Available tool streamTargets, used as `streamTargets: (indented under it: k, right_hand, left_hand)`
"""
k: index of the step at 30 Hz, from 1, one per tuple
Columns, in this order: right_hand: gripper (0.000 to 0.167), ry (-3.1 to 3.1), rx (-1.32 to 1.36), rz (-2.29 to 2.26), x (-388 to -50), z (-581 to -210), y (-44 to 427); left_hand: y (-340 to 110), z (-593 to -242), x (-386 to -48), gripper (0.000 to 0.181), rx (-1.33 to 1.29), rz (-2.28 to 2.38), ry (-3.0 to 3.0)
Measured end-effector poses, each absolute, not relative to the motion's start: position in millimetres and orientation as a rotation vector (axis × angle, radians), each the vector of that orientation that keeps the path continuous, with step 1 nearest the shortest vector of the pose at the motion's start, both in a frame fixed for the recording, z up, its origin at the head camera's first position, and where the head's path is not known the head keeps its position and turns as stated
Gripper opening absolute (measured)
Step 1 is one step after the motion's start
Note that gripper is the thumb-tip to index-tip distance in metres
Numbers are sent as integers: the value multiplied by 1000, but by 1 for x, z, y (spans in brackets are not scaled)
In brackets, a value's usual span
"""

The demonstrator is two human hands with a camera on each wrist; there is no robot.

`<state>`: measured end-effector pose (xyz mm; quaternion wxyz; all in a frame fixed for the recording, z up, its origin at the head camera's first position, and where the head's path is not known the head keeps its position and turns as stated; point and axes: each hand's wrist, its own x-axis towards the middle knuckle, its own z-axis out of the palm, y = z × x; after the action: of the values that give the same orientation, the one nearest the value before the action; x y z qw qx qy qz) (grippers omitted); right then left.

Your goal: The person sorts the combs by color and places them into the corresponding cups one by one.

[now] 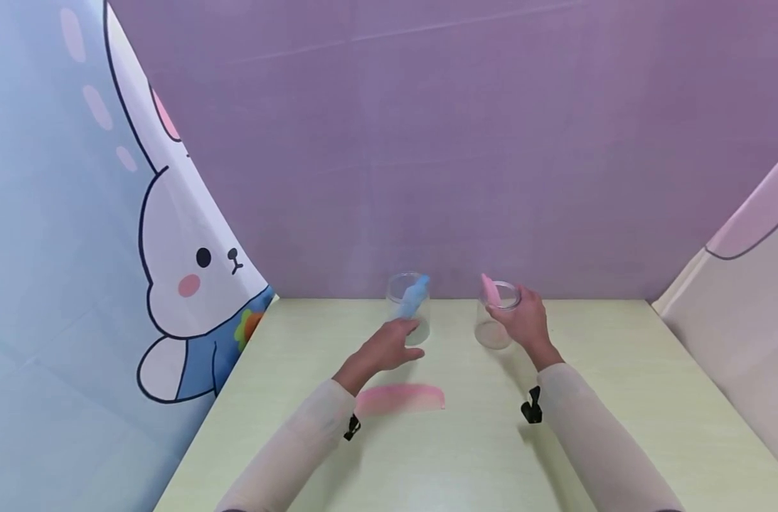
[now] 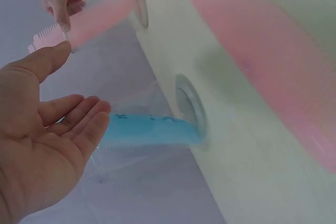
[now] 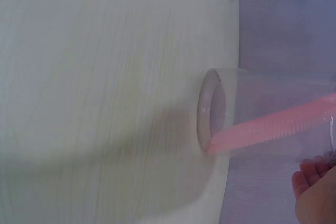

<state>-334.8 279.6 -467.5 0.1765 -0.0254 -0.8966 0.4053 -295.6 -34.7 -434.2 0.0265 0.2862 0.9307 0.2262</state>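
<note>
Two clear jars stand at the back of the table. The left jar (image 1: 421, 333) holds a blue comb (image 1: 413, 297), leaning with its end above the rim. My left hand (image 1: 387, 347) is just in front of this jar, fingers loosely bent and thumb apart, with nothing in its grasp; whether the fingertips touch the jar I cannot tell. In the right jar (image 1: 491, 333) a pink comb (image 3: 273, 125) leans, teeth visible. My right hand (image 1: 525, 318) grips that jar at its rim, thumb in front and fingers on the right side.
A second pink comb (image 1: 402, 400) lies flat on the pale table (image 1: 466, 462), below my left wrist. A purple cloth (image 1: 427, 142) hangs behind the table. A rabbit-printed cloth (image 1: 178, 270) lines the left side, and another printed cloth (image 1: 741, 320) the right.
</note>
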Motion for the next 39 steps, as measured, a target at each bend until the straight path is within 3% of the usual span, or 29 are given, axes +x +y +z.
streamTargets:
  k: [6,9,16,22,28,39]
  right_hand:
    - [71,-2543,-60,1142,-336,-470,280]
    - [71,-2541,-55,1144,-336,-470,280]
    - [73,-2552,-57,1145,-338,-469,280]
    - [76,-2570,-74,1133,-339,-467,282]
    - [77,-2560,-61,1135,-340,-467,284]
    - [72,-2548,-56,1157,-341,-469,284]
  left_hand:
    - [-52,-442,-288,31,883,671,2875]
    - [-62,-446,-285,27,842,657,2858]
    - [-86,-457,-279,53,666,650,2818]
    - [-103,-469,-276,38,638,637,2814]
    - [-111,-478,-271,57,533,612,2790]
    - [-118,-491,-251,57,533,508,2805]
